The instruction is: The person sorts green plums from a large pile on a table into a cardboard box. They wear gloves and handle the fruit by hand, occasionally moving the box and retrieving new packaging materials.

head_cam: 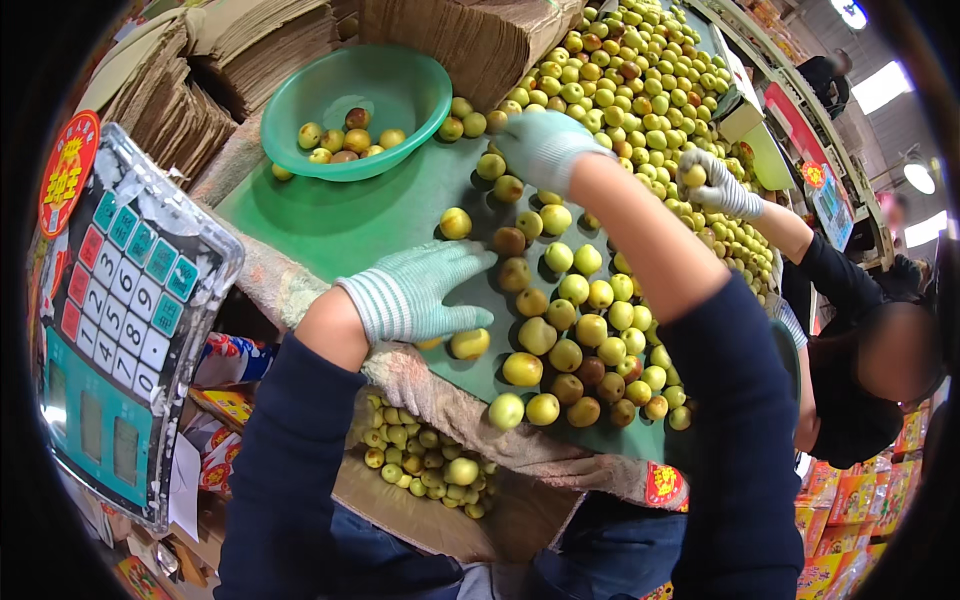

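Observation:
My left hand (424, 294), in a pale green knit glove with a striped cuff, lies over the green sorting table (300, 217) with its fingers apart. It holds nothing; a yellowish jujube (470, 343) sits just below its thumb. Reaching across, my gloved right hand (544, 148) is blurred above the jujubes near the cardboard stack, and its fingertips cannot be made out. Loose green and brownish jujubes (574, 289) spread between my arms. A green plastic bowl (420, 154) left of my right hand contains several browned jujubes (357, 140).
A large heap of jujubes (622, 82) fills the far side. Cardboard stacks (450, 45) stand behind the bowl. A weighing scale (127, 322) is at left. Below the towel-covered edge (450, 397) is a carton of jujubes (427, 457). At right, a co-worker's gloved hand (716, 184) holds one jujube.

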